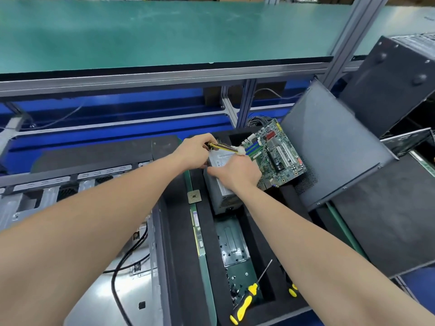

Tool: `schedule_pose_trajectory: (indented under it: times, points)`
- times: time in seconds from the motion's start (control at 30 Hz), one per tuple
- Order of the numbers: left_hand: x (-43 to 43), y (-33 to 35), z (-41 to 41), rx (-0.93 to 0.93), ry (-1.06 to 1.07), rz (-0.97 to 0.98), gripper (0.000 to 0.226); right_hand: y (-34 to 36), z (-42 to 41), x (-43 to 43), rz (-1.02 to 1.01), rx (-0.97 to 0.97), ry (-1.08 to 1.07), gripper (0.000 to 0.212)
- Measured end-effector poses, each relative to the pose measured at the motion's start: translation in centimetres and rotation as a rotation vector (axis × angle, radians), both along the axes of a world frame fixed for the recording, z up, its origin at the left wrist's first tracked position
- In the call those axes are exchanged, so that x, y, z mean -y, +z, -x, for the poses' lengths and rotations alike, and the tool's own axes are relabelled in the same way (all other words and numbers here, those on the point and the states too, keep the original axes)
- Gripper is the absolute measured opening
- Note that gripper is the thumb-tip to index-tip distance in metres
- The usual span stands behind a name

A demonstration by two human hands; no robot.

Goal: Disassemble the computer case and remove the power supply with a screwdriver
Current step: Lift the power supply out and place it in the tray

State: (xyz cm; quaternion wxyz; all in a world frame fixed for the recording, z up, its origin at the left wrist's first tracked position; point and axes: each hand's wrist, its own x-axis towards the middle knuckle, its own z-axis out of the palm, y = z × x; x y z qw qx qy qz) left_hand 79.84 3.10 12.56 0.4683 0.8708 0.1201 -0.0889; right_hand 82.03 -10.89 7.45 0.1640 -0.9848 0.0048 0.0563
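The grey power supply (222,189) stands in a black foam tray (179,243) right of the opened computer case (77,222). My left hand (195,151) grips its bundle of yellow and black cables (222,147) near the top of the box. My right hand (237,171) rests on the box's top and holds the white connector (240,151) at the cable end. A yellow-and-black screwdriver (247,300) lies in the tray near the front; a second one (293,290) is half hidden behind my right forearm.
A green motherboard (277,154) leans in the tray behind the power supply. A CPU chip (194,196) and a memory stick (196,231) lie on the foam. Dark case panels (334,147) and another black case (395,83) stand at the right. A shelf (153,31) overhangs behind.
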Motion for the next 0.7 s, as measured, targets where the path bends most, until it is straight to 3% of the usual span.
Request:
schedule_pose_trajectory:
  times: [0.23,0.47,0.7]
  points:
    - [0.4,0.0,-0.6,0.031,-0.029,-0.015,0.050,-0.5,-0.6,0.4,-0.151,-0.019,-0.043,0.101]
    - [-0.3,-0.2,-0.9,-0.008,-0.019,-0.001,0.046,-0.9,0.7,0.8,-0.116,0.008,0.001,0.113]
    - [-0.3,-1.6,-1.9,-0.119,-0.081,0.062,0.052,-2.1,0.7,1.7,-0.119,-0.075,-0.014,0.108]
